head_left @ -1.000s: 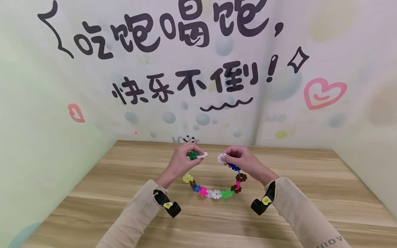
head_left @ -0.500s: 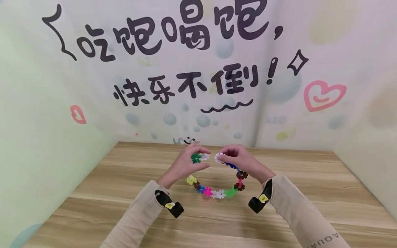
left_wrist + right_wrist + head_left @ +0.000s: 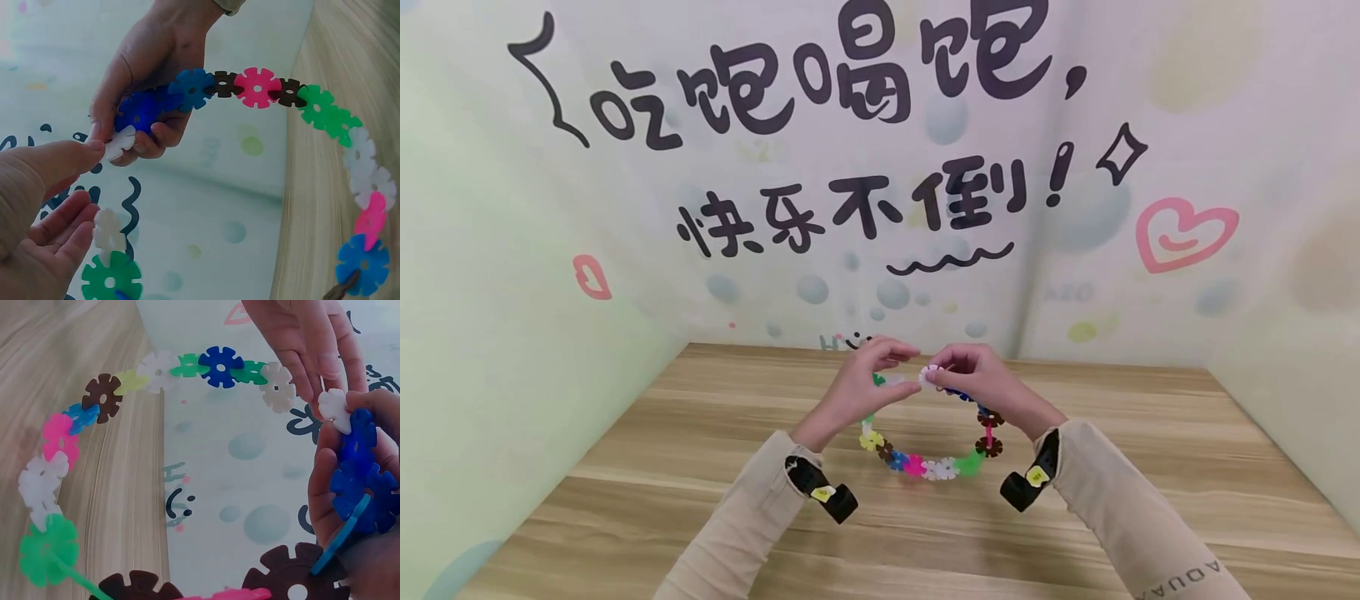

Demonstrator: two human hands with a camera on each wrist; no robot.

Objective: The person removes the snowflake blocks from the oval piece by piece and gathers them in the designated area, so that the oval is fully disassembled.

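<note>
A chain of colourful slotted plastic flower discs (image 3: 913, 465) hangs in a loop above the table, with its two ends close together but apart. My right hand (image 3: 983, 379) grips one end, pinching a white disc (image 3: 119, 144) by thumb and fingers; dark blue discs (image 3: 359, 469) lie against its palm. My left hand (image 3: 865, 383) has its fingers loosely extended, the thumb tip beside or touching that white disc. The other end's white disc (image 3: 109, 231), joined to a green one (image 3: 111, 278), is beside the left fingers; whether they touch it is unclear.
Under both hands is a wood-grain table (image 3: 925, 550). A pale printed curtain (image 3: 805, 292) with black characters stands behind its far edge. Each wrist carries a black strapped camera (image 3: 833, 500).
My left hand let go of the white disc at its end, spread its fingers and moved right towards the right hand. The right hand kept its pinch, shifting slightly left. The chain's lower curve moved right.
</note>
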